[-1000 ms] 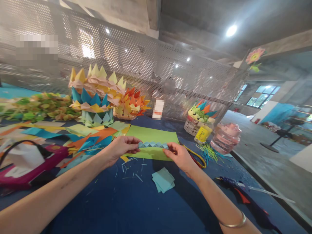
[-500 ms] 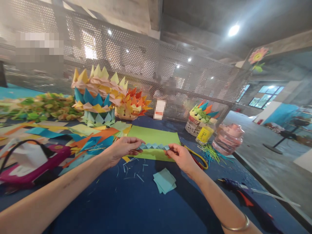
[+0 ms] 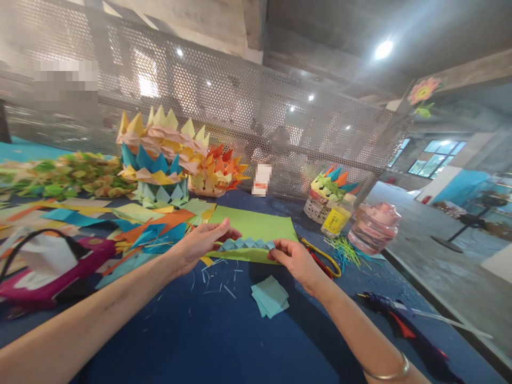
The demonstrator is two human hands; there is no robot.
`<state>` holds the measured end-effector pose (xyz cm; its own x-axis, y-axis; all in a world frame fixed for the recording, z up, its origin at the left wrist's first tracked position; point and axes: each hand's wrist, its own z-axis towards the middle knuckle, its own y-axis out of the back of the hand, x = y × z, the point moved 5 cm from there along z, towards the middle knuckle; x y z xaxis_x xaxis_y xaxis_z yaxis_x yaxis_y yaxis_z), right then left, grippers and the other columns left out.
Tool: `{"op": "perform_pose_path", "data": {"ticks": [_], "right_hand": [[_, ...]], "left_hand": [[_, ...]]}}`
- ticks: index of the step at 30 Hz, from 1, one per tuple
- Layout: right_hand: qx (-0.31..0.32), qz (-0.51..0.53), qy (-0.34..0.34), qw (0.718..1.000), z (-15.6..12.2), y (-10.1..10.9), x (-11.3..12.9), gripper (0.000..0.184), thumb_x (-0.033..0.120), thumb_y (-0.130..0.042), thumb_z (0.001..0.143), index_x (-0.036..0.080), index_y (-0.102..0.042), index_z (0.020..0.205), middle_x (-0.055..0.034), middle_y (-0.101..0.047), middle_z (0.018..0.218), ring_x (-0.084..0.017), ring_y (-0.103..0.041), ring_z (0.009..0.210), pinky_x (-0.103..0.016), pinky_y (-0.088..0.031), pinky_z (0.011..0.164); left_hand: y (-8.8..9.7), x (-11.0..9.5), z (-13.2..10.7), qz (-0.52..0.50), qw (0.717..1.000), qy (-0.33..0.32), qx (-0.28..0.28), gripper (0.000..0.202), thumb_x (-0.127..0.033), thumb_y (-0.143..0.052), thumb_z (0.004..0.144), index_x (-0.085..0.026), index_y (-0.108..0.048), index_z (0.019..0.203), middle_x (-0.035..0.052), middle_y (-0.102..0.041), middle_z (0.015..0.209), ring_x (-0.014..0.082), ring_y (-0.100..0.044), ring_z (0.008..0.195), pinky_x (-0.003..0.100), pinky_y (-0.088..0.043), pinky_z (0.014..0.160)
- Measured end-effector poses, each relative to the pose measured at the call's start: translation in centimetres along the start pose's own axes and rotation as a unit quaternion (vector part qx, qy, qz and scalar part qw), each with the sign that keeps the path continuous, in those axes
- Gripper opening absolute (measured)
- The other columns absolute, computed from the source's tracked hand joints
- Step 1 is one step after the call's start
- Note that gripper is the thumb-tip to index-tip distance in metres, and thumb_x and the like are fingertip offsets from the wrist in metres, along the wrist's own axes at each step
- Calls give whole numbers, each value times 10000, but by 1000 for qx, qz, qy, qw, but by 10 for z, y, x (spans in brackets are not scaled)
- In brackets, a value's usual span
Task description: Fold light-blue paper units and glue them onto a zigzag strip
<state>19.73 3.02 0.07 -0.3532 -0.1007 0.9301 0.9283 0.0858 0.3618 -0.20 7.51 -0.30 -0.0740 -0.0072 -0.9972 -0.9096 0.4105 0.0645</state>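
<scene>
Left fingers (image 3: 223, 232): pinching the left end of the strip (image 3: 246, 244), thumb lying on top. Right fingers (image 3: 277, 247): pinching the right end, curled in close together.

Strip: a blue-grey chain of folded triangles, points facing far, hanging level between the left hand (image 3: 200, 244) and the right hand (image 3: 295, 260), just above the near edge of the green sheet (image 3: 256, 223).

Green sheet: lying flat on the bench (image 3: 192, 341), its near edge lifting slightly under the strip.

Blue squares (image 3: 271, 296): a small stack sitting on the bench near the right hand.

Paper slivers (image 3: 218, 280): lying scattered under the left hand.

Scissors (image 3: 326, 258): yellow-handled, resting just right of the right hand.

Yellow bottle (image 3: 336, 218) and pink jar (image 3: 374, 228): standing side by side farther right.

Basket (image 3: 325, 196): standing behind the bottle, holding folded points.

Paper crowns (image 3: 158, 154): stacking up at far left, an orange one (image 3: 218, 169) sitting beside them.

Bangle (image 3: 390, 370): circling the right wrist.
</scene>
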Motion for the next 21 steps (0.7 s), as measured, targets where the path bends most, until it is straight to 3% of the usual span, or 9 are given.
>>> {"op": "perform_pose_path", "data": {"ticks": [7, 14, 21], "right_hand": [[20, 6, -12, 1000, -4, -5, 5, 133, 268, -581, 771, 158, -648, 803, -4, -666, 711, -163, -617, 753, -295, -446, 783], [47, -21, -19, 998, -11, -13, 12, 162, 316, -600, 773, 165, -652, 800, -24, -678, 746, -177, -617, 761, -294, -444, 743], [60, -20, -18, 998, -12, -16, 13, 137, 278, -581, 777, 177, -660, 826, -13, -678, 754, -169, -619, 763, -285, -442, 742]], "left_hand": [[0, -3, -2, 50, 999, -8, -6, 538, -622, -379, 825, -184, -687, 888, 78, -659, 1025, 245, -532, 1035, 361, -383, 887], [-13, -18, -10, 162, 972, -141, 91, 535, -510, -206, 925, -266, -670, 1031, 12, -628, 1167, 219, -503, 1115, 347, -360, 952], [-16, -19, -12, 192, 964, -154, 100, 593, -467, -126, 940, -277, -681, 1024, 1, -613, 1198, 210, -495, 1151, 340, -356, 983]]}}
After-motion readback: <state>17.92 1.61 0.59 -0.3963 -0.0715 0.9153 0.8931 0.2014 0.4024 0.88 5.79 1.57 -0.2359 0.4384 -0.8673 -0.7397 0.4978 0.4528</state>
